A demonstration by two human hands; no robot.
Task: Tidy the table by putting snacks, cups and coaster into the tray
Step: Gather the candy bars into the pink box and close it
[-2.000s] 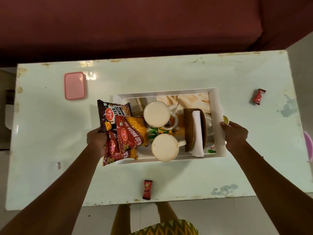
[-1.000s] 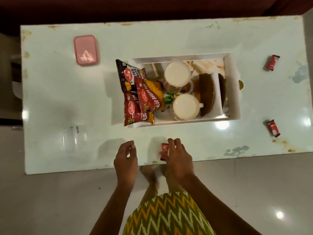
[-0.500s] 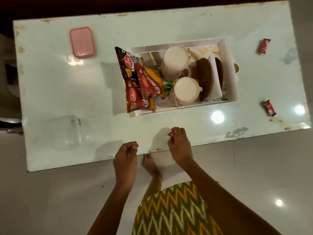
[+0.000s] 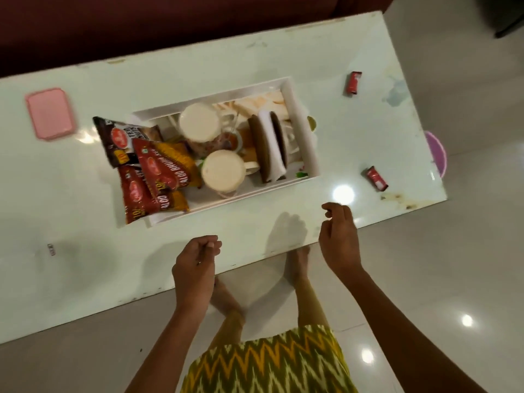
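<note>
Both hands, left [image 4: 195, 265] and right [image 4: 338, 236], hover loosely curled (contents unclear) near the tray [image 4: 300, 131].

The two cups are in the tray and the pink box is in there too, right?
Not quite. The two cups are in the tray, but the pink box lies outside it, on the table to its left, as the head view shows.
</note>
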